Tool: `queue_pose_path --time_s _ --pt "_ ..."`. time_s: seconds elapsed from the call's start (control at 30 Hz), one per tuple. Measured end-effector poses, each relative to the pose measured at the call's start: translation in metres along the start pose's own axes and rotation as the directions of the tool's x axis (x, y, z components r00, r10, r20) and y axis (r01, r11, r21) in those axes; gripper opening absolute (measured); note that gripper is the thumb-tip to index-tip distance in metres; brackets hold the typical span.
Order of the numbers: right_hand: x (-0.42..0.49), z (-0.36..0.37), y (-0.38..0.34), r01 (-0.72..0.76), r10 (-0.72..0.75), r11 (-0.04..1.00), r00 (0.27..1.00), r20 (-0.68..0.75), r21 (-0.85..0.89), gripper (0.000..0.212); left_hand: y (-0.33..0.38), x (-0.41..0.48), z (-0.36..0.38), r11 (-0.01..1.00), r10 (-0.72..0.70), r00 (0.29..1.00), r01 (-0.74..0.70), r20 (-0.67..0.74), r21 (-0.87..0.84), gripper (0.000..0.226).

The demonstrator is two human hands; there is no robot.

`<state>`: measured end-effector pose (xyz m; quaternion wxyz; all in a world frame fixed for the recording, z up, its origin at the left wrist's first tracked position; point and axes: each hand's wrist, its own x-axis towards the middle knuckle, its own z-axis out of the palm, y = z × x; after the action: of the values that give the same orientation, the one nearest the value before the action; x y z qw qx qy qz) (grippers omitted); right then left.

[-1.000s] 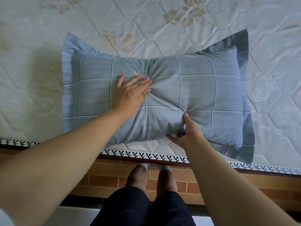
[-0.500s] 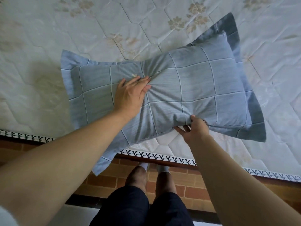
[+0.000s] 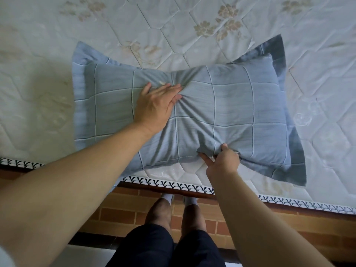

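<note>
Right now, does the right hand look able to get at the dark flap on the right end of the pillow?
Probably yes. The right hand pinches the near edge of the pillow, and only bare fabric lies between it and the dark flap. It would have to let go first.

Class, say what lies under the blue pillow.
The pillow lies on a white quilted mattress. The right hand grips its near edge, the left hand presses on top. The mattress directly beneath is covered.
</note>
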<state>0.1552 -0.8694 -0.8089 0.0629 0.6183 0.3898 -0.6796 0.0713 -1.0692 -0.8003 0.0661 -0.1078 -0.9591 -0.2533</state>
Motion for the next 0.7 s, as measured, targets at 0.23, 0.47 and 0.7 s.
queue_pose_path --time_s 0.23,0.47,0.7 --pt "-0.004 -0.021 0.021 -0.088 0.094 0.991 0.994 -0.054 0.103 0.018 0.009 0.011 -0.001 0.987 0.160 0.983 -0.160 0.092 -0.002 0.029" --pt "0.005 -0.034 0.039 -0.105 0.110 0.992 0.990 -0.083 0.065 0.011 0.007 -0.007 0.005 0.989 0.145 0.975 -0.143 0.170 -0.023 0.030" --pt "0.005 -0.040 0.029 -0.078 0.082 0.992 0.996 -0.042 0.102 0.008 0.014 -0.010 0.000 0.990 0.143 0.979 -0.141 0.145 -0.019 0.029"
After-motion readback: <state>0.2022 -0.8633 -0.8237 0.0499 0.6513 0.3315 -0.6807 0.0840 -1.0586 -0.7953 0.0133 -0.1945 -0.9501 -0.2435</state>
